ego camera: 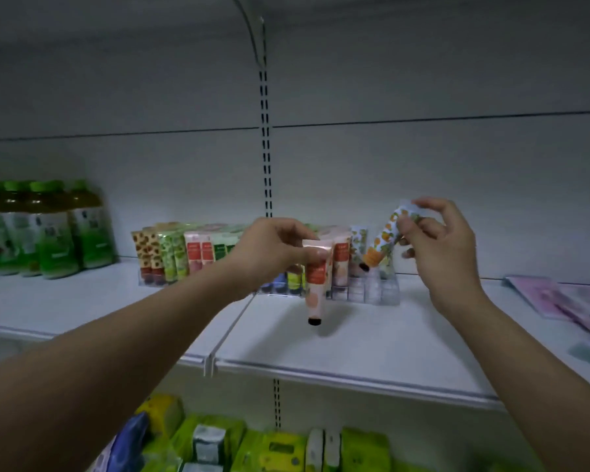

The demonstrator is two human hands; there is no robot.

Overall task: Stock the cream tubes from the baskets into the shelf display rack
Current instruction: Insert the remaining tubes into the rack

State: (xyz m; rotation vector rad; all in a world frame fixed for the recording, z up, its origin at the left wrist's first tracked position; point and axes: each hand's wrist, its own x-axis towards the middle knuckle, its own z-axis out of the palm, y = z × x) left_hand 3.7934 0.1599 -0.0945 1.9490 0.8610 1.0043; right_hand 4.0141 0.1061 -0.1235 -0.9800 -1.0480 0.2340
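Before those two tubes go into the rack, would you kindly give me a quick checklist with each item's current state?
1. Left hand pinches the pink tube by its crimp, cap down: ok.
2. Right hand grips the orange tube: ok.
3. Orange tube upright: not ok, tilted.
4. Free slots at the rack right end: ok, clear cells show.
5. Pink tube over the rack: not ok, it hangs in front.
6. Matching row for each: cannot tell.

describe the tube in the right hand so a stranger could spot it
On the white shelf, find the clear rack of tubes in the middle. Above its right end, the right hand pinches a tilted tube, black cap down. It alone has an orange fruit print; the left hand's tube is pink.
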